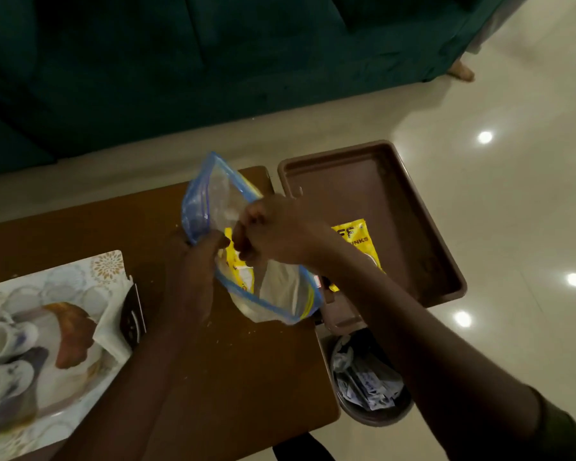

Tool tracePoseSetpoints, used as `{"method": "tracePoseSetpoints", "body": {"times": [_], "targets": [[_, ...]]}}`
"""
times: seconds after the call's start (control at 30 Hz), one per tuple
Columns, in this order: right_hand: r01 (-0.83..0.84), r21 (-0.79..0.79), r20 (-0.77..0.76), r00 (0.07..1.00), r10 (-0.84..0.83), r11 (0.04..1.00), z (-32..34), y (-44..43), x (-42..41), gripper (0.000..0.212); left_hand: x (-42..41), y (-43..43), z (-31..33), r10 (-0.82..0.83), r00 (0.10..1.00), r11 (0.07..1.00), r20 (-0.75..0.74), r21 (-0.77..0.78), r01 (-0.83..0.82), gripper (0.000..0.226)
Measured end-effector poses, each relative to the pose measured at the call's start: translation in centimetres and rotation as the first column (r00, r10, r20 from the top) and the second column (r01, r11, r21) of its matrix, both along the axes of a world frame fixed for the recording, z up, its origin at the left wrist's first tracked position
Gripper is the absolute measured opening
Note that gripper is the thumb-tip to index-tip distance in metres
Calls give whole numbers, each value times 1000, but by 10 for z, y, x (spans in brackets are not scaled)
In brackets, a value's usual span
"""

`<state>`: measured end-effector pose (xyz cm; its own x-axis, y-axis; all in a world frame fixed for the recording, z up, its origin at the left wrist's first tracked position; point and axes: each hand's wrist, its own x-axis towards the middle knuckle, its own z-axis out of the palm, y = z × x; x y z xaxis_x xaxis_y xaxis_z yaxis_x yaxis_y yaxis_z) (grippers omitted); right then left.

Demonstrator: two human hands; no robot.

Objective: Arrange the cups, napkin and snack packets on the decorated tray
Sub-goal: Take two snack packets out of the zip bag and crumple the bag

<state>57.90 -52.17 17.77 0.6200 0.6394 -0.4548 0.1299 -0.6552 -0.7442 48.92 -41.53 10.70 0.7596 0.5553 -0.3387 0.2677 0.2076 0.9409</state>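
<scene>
My left hand [193, 257] grips zip bag [246, 247] edge, holds mouth open above counter [246, 377]. My right hand [263, 227] inside mouth, fingers pinched on yellow snack packet [238, 261]. Draw packet straight out, keep bag steady. Destination: decorated tray [80, 277] at left, holding cups [0, 357], napkin [113, 327]. Second packet [356, 241] lies in brown tray [429, 227].

Dark green sofa [147, 61] stands on a glossy cream floor [512, 161] reflecting lights.

Your left hand [193, 261] & forearm are bare, no sleeve, watch or ring visible. Your right hand [273, 231] is bare too; on that arm a dark olive sleeve edge [559, 427] shows by the elbow, bottom-right corner.
</scene>
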Motion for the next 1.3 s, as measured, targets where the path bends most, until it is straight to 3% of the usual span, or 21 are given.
{"method": "tracePoseSetpoints", "body": {"times": [0.07, 0.1, 0.2, 0.27, 0.37, 0.43, 0.5, 0.7, 0.83, 1.1, 1.2, 1.3], "targets": [[-113, -259, 3, 993, 118, 959, -32, 7, 0, 31, -3, 3, 4, -18, 1000, 1000, 6, 1, 18, 24], [-116, -310, 10, 992, 125, 944, -47, 13, 0, 37, -2, 5, 6, -5, 1000, 999, 17, -39, 6, 21], [-109, -370, -87, 993, 82, 922, -90, 29, -10, 75, 0, 4, 10, 22, 999, 987, 32, -157, -17, 15], [-30, -391, -138, 990, -27, 920, -116, 38, -18, 86, -4, 2, 11, 6, 1000, 988, 30, -154, -2, 12], [90, -398, 18, 996, -90, 913, -136, 37, -25, 58, -9, 3, 10, -17, 999, 996, 46, -92, 21, 12], [71, -438, 171, 985, 6, 896, -134, 32, -23, 36, -12, 5, 10, -14, 999, 999, 39, -30, 15, 7], [10, -463, 198, 976, 93, 886, -123, 29, -17, 27, -15, 6, 10, -14, 1000, 999, 25, 51, 13, 6], [-229, -541, 145, 922, 359, 809, -45, 25, 3, 31, -19, 5, 11, 41, 999, 966, -31, 257, -32, 14], [-263, -554, 140, 906, 400, 790, 13, 18, 7, 35, -18, 9, 11, 83, 996, 941, -21, 330, -72, 16], [-123, -345, 232, 949, 211, 931, 91, -13, 31, 36, -24, 13, 6, 51, 998, 918, 21, 393, -56, 37], [-75, -428, 333, 913, 234, 901, 88, -27, 50, 29, -27, 13, 6, 114, 993, 901, -16, 423, -97, 46], [-74, -482, 268, 936, 227, 873, 76, -41, 68, 27, -27, 10, 12, 201, 979, 886, -40, 434, -164, 41]]}}
